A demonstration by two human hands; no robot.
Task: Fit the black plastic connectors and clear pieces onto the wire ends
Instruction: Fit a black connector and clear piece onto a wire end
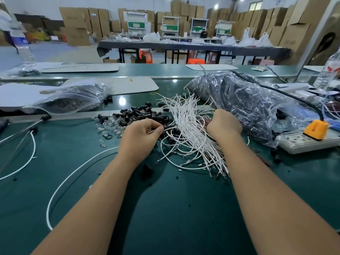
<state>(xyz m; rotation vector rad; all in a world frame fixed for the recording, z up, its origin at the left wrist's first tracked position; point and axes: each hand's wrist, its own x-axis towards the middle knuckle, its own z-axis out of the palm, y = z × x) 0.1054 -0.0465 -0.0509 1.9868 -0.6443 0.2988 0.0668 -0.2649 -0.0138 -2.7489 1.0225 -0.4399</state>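
1. Nearest to us, our two bare forearms reach forward from the bottom edge over the dark green work mat (174, 208), angled slightly inward toward each other.

2. Our left hand (141, 135) is turned palm inward, its fingers curled with thumb and forefinger pinched together on a thin wire end and a small dark piece at the fingertips; we cannot tell exactly what that piece is.

3. Our right hand (224, 124) is closed into a fist, knuckles up, gripping the bundle of thin white wires with metal tips (185, 129). The bundle fans out away from us above the fist and spills toward us onto the mat below it.

4. Just beyond the left hand lies a loose heap of small black plastic cylinder connectors (141, 113), touching the wires on its right side.

5. To the left of that heap sit scattered small clear plastic pieces (108, 127).

6. Right of the right hand lies a large crumpled clear plastic bag of dark parts (244, 102), with a white power strip carrying an orange plug (311, 138) beside it.

7. Farther left, a smaller clear zip bag of dark parts (73, 102) rests near the mat's far edge.

8. Stacked brown cardboard boxes (77, 24) fill the background.
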